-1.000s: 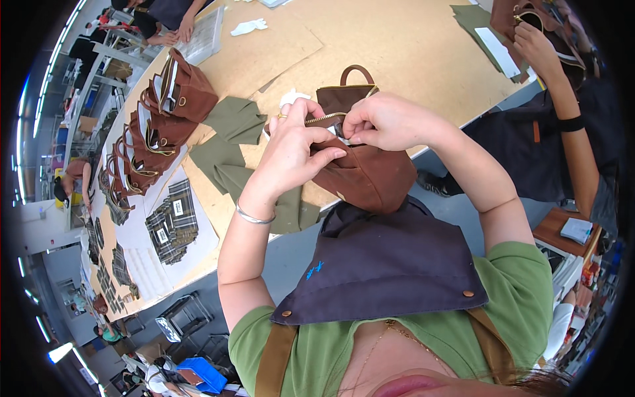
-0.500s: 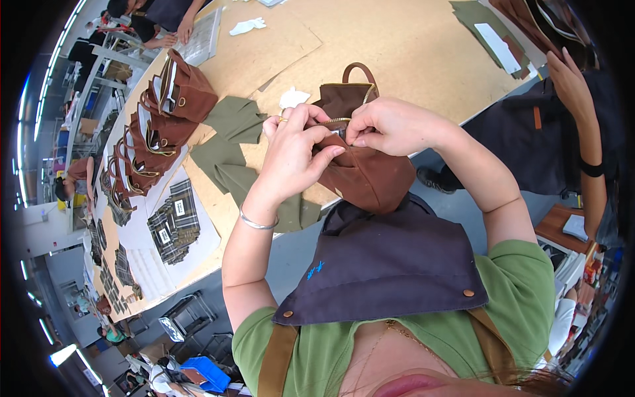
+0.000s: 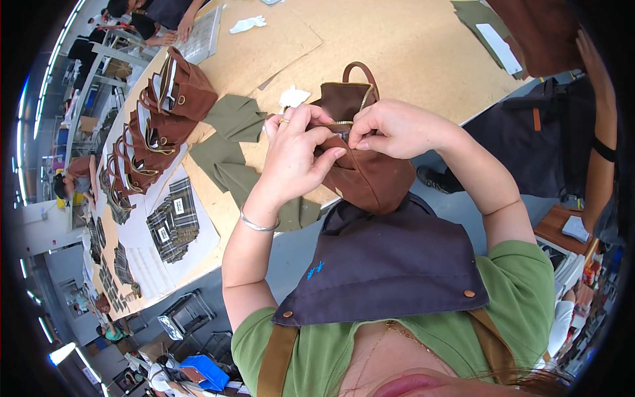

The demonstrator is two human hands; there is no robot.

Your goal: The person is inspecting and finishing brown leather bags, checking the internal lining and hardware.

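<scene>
Table (image 3: 397, 49), hands (image 3: 299, 155) steady, coworker's bag (image 3: 539, 36) seemingly turned

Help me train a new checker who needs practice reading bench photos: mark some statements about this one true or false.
1. The left grip and right grip both touch the brown bag. True.
2. The bag's zip is black. False: it is gold-coloured.
3. A row of brown bags is on the table. True.
4. The green fabric pieces hang from a rail. False: they lie on the table.
</scene>
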